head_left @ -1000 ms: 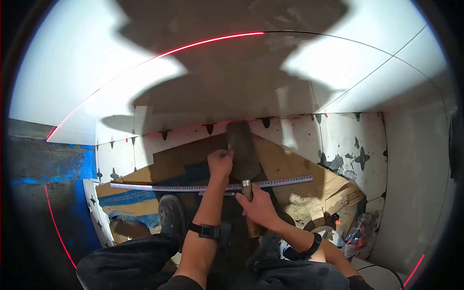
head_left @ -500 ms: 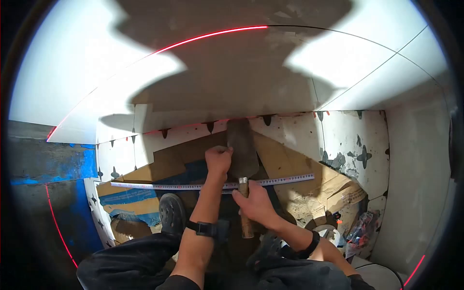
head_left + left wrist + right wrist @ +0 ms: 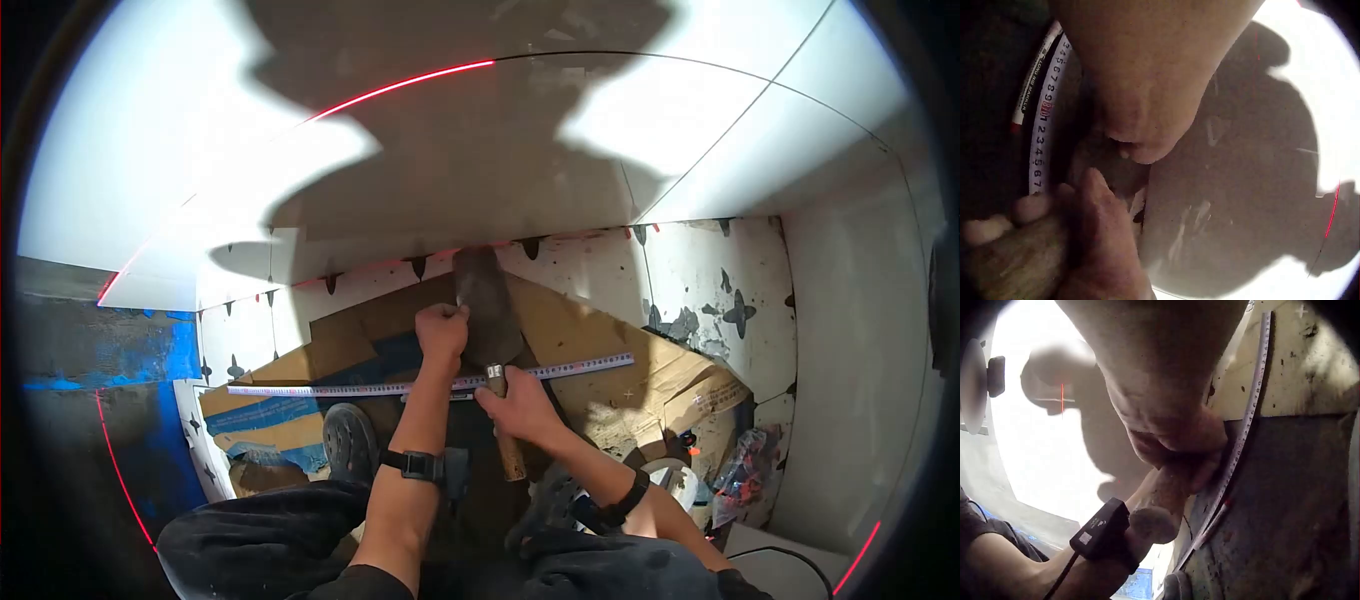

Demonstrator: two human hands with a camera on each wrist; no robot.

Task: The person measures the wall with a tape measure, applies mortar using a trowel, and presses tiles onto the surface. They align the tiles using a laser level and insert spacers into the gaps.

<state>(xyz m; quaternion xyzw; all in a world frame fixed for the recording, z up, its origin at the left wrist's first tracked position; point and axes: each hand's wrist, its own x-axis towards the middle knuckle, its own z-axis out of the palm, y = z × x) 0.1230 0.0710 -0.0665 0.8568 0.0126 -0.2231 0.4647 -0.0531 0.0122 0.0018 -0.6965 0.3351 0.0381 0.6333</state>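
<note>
A trowel with a grey metal blade (image 3: pixel 490 320) and a wooden handle (image 3: pixel 510 455) lies along the middle of the head view, its blade end close to the wall's foot. My right hand (image 3: pixel 525 405) wraps round the handle near the ferrule; the handle's rounded butt (image 3: pixel 1154 525) shows in the right wrist view. Fingers curled, my left hand (image 3: pixel 443 332) pinches the blade's left edge. A white measuring strip (image 3: pixel 580 367) with printed numbers crosses the cardboard (image 3: pixel 590 325) under my forearm. Beside it is a white marker (image 3: pixel 1036 75) with a red tip.
The pale wall panel (image 3: pixel 420 190) rises ahead, crossed by a red laser line (image 3: pixel 400 87) and my shadow. White floor pieces (image 3: pixel 700 280) with dark cross marks border the cardboard. At right lies a clear bag (image 3: pixel 745 465) of small red pieces. My shoe (image 3: pixel 350 440) is left of the hands.
The head view has turned slightly, so the wall and right side shift left. The trowel handle's angle has altered a little; both hands keep their hold.
</note>
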